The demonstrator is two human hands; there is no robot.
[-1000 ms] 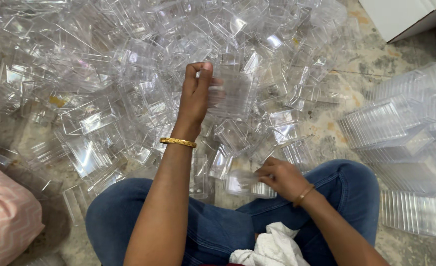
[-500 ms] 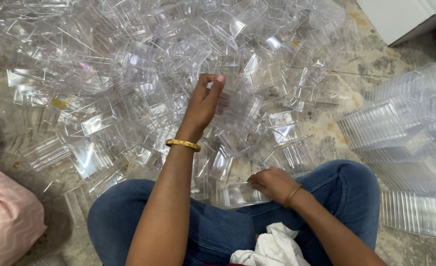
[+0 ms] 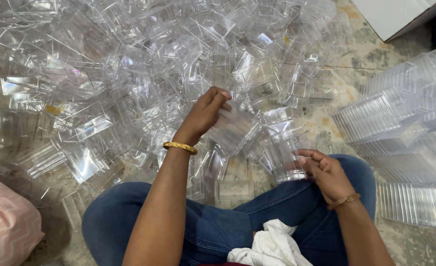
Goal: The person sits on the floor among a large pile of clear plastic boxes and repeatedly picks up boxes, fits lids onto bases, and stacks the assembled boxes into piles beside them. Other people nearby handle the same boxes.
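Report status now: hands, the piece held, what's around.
Left hand grips clear plastic box. Right hand holds another clear box. Loose clear-box pile crowds the floor ahead.

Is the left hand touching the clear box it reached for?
Touching: the head view shows the left hand fingers curled over the edge of the clear plastic box.

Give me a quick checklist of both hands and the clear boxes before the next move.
1. Left hand grips a clear plastic box: ok.
2. Right hand holds a second clear box: ok.
3. The two held boxes are apart: ok.
4. Pile of loose boxes within reach ahead: ok.
5. Stacked boxes stand steady on the right: cannot tell.
6. White cloth lies on the lap, apart from both hands: ok.
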